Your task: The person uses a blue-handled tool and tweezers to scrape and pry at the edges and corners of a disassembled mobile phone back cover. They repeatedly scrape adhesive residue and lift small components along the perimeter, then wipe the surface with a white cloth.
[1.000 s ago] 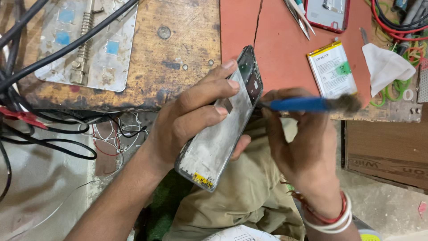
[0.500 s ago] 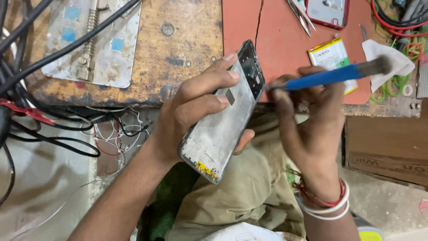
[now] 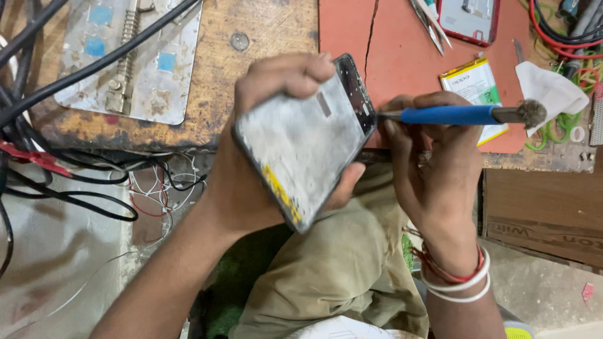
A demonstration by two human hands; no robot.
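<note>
At the centre of the frame our left hand (image 3: 264, 144) is wrapped around an opened, grey, flat phone body with a black rim and a yellow strip near its lower edge (image 3: 301, 141). The fingers curl over its upper edge and the thumb presses on its lower right side, so it is held tilted above our lap, just in front of the bench edge.

Right of centre, our right hand (image 3: 433, 169) is closed on a thin tool with a blue plastic handle (image 3: 449, 115). The tool lies nearly level; its metal tip touches the phone's upper right edge, and a dusty grey tuft sits at its far end.

The worn wooden bench top (image 3: 264, 31) fills the upper part of the frame, with a cracked orange mat (image 3: 402, 56) on its right half. On the mat lie a flat white and green battery pack (image 3: 474, 85), metal tweezers (image 3: 430, 25) and, at the top edge, a red-framed phone shell (image 3: 468, 19), which works as a shallow tray; we cannot tell what sits inside it.

A crumpled white cloth (image 3: 549, 88) rests at the upper right. A scuffed metal plate with blue squares and a spring (image 3: 132, 63) lies at the upper left, crossed by black cables (image 3: 38, 94).
</note>
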